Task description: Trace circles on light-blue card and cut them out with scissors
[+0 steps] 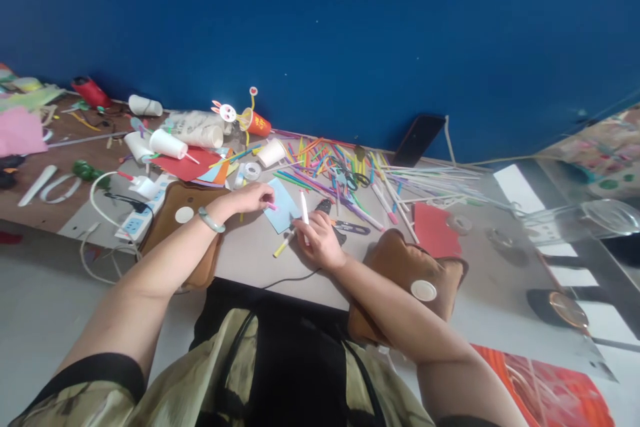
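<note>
Right hand point(323, 245) is gripping a white pen point(303, 203), its fingers point(318, 221) partly hiding it; left hand point(255, 197) is pinching a pink bit point(271, 206), too tiny to identify. Blue paper point(283, 205) is lying between both hands' fingers.

Card point(282, 207) pale blue, pen point(304, 205) white, cap point(271, 205) pink, straws point(320, 159) multicoloured, pouches point(387, 261) brown, surface point(245, 260) light grey, wall point(340, 33) blue

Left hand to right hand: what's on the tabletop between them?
A light-blue sheet of paper lies between the left hand and right hand, as the head view shows.
</note>
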Demonstrator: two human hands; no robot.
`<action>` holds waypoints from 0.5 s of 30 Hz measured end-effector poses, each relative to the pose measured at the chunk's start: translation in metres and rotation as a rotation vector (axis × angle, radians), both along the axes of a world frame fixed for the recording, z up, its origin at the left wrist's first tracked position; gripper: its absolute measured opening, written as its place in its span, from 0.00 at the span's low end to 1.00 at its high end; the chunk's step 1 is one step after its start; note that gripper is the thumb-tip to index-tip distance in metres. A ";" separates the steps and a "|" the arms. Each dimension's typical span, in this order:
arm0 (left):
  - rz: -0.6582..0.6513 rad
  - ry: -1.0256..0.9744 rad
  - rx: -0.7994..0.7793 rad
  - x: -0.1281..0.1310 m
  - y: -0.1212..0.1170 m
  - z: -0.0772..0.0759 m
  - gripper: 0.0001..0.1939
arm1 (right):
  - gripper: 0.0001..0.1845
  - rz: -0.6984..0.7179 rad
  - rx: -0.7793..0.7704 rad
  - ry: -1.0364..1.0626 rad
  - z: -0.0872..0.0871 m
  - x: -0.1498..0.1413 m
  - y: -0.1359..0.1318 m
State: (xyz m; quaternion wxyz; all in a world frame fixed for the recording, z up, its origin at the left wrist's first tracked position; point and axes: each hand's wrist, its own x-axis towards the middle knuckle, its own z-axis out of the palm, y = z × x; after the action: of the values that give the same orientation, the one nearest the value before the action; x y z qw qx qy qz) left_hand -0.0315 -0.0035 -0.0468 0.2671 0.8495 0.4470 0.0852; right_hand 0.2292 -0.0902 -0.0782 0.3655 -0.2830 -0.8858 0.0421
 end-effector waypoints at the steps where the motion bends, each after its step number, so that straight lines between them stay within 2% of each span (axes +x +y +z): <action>1: 0.000 -0.001 0.000 0.001 -0.001 0.001 0.12 | 0.17 0.001 0.005 0.000 0.000 0.000 0.000; 15: -0.016 0.046 0.006 0.002 -0.002 0.007 0.13 | 0.17 -0.010 -0.074 -0.056 0.003 0.000 0.000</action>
State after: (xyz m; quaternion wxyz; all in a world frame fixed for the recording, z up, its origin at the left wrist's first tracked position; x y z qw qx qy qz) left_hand -0.0290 -0.0058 -0.0394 0.2551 0.8555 0.4460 0.0650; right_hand 0.2291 -0.0904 -0.0754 0.3301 -0.3019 -0.8920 0.0648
